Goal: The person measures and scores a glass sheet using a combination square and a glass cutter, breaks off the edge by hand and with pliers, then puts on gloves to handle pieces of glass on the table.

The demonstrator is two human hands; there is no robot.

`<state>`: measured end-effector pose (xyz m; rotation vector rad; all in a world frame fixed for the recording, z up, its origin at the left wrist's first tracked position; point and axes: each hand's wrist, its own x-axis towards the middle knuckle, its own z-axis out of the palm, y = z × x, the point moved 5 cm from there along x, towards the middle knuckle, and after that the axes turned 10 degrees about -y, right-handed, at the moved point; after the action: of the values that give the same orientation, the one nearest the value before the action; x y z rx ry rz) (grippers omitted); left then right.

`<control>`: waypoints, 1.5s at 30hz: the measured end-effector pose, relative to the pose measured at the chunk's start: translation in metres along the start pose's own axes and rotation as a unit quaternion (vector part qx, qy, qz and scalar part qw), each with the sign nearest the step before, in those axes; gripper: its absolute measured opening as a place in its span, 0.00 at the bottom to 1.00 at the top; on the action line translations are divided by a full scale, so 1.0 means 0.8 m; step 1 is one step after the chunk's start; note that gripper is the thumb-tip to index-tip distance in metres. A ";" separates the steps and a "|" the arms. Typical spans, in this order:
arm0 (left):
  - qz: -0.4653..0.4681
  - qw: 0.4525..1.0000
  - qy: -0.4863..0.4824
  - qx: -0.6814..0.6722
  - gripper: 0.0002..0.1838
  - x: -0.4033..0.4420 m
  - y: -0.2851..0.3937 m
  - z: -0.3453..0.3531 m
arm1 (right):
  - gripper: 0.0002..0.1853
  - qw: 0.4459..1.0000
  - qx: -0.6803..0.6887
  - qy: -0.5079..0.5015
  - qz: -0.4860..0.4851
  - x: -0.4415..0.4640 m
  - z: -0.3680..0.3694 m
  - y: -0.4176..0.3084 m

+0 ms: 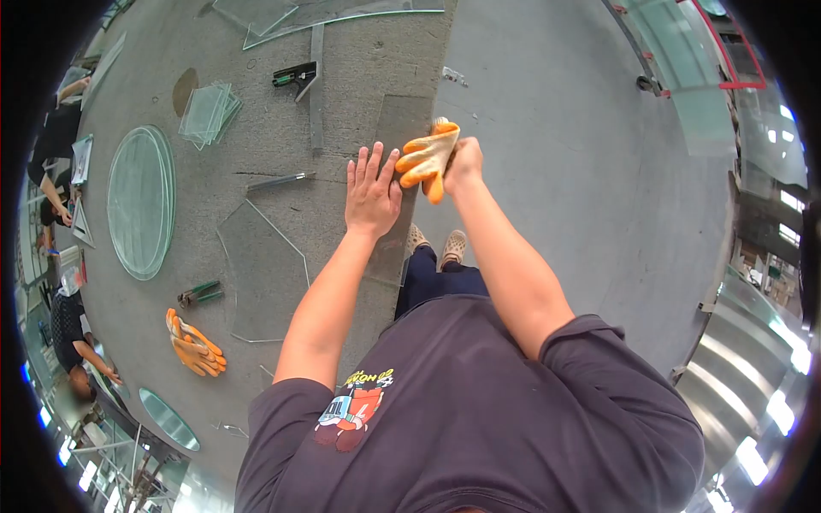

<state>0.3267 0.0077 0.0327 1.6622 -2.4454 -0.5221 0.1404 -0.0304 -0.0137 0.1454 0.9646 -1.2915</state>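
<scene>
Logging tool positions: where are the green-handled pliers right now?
In the head view, the green-handled pliers lie toward the left on the worktable, just above the orange gloves and left of the angular glass pane.

R hand: rm R — L hand blocks L

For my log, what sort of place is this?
Probably a glass workshop: a stack of oval panes and a stack of smaller panes lie on the worktable, and the right hand grips an orange-and-cream work glove.
</scene>
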 end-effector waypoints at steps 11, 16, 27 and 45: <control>-0.009 1.000 -0.016 -0.009 0.35 0.000 0.000 0.004 | 0.32 0.795 -0.548 0.251 -0.072 -0.003 0.024 0.001; -0.011 1.000 -0.019 -0.012 0.35 0.001 0.001 0.004 | 0.37 0.750 -0.567 0.340 -0.004 -0.018 0.052 -0.014; -0.007 1.000 0.004 -0.013 0.33 0.017 -0.001 -0.007 | 0.32 0.790 -0.538 0.288 -0.056 0.009 0.025 -0.011; -0.004 1.000 -0.004 -0.019 0.34 0.001 0.002 0.001 | 0.25 0.965 -0.196 0.166 -0.046 0.011 -0.172 -0.087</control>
<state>0.3249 0.0077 0.0320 1.6591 -2.4202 -0.5739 0.0092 0.0216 -0.0768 0.0077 1.5113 -1.1555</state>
